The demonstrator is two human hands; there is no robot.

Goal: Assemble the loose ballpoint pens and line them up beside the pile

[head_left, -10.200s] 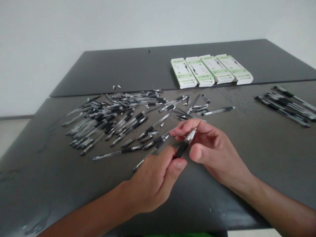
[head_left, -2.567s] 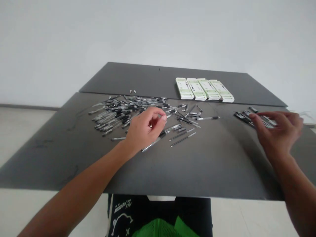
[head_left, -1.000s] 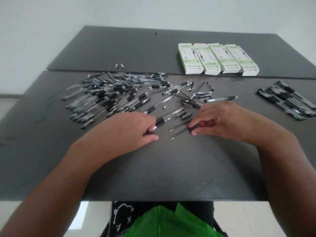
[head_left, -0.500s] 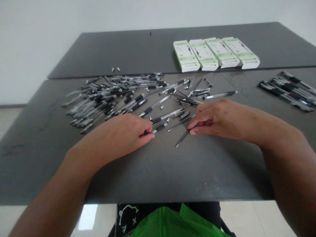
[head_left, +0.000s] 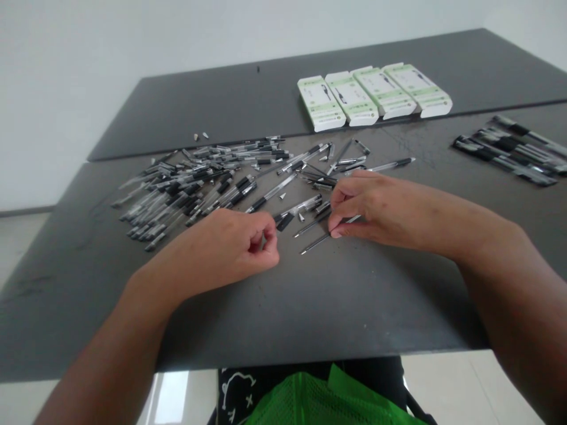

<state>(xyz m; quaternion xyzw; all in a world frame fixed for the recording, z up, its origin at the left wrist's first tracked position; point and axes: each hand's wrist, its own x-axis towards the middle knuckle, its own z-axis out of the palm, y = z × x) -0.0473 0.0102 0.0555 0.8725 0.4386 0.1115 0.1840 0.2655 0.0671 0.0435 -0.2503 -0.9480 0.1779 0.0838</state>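
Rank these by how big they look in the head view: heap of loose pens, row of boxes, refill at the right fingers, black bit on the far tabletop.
1. Heap of loose pens
2. Row of boxes
3. Refill
4. Black bit
Nearness to the camera favours the refill.

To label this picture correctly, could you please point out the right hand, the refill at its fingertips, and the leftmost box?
Right hand (head_left: 378, 206): head view, on the back of the hand.
Refill (head_left: 315, 244): head view, on its dark shaft.
Leftmost box (head_left: 321, 103): head view, on its printed upper face.
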